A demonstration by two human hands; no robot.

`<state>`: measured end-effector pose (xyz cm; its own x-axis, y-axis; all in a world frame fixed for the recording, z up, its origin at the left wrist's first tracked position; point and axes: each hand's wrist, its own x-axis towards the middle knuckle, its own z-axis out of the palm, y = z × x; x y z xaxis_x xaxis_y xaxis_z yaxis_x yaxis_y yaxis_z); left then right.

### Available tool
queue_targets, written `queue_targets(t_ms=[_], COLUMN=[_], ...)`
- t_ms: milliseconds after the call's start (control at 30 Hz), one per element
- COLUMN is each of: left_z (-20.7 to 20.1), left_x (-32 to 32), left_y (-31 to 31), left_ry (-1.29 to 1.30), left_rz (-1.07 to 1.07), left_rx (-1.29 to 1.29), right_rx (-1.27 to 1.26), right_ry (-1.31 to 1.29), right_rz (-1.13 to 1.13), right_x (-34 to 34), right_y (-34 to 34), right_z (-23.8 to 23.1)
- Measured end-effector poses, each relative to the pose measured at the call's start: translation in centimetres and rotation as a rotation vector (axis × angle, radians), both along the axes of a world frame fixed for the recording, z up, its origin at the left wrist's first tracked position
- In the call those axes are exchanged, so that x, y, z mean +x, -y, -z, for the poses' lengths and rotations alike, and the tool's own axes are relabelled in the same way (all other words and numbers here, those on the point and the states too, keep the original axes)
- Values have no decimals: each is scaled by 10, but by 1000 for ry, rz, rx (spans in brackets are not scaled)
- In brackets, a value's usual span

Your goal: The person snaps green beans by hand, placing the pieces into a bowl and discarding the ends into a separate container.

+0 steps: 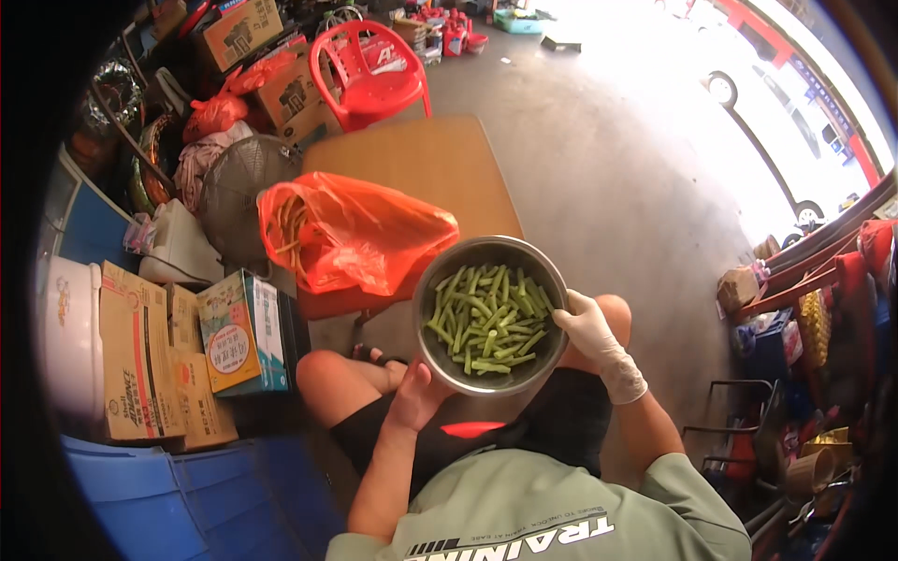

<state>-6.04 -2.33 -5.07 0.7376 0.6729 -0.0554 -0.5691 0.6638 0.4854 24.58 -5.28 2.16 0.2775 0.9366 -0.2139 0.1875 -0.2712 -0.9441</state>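
Note:
A round steel bowl [427, 360] is held up over my lap between both hands, tilted so its inside shows. Many short cut pieces of green beans [488, 318] lie in it. My bare left hand [418, 397] grips the bowl's lower left side, thumb up along the wall and fingers hidden beneath. On the right side, my right hand [599, 341], in a white glove, clasps the rim. Just beyond the bowl, an orange-red plastic bag [365, 229] lies on the brown table [449, 168], its mouth open to the left with long thin strands inside.
A red plastic chair [374, 84] stands behind the table. Cardboard boxes [140, 355], a fan [245, 182] and blue bins [187, 496] crowd my left side. To the right are a metal-framed rack [748, 411] and piled goods. A bright doorway shows parked vehicles.

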Motion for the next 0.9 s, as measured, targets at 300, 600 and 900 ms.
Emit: queue_targets(t_ms=[300,600,900], left_z=[-11,-13,-7], left_x=[-14,-16,-12], left_y=[31,45,44], left_ry=[-397,-364,-398], left_rz=[-263,-287,-303], left_rx=[-82,-170,-185], right_rx=[50,49,35], right_ry=[91,-35,-11], right_rz=[-74,-137,-133], right_x=[-35,-39,-33], right_y=[11,6,13], right_z=[18,7,17])
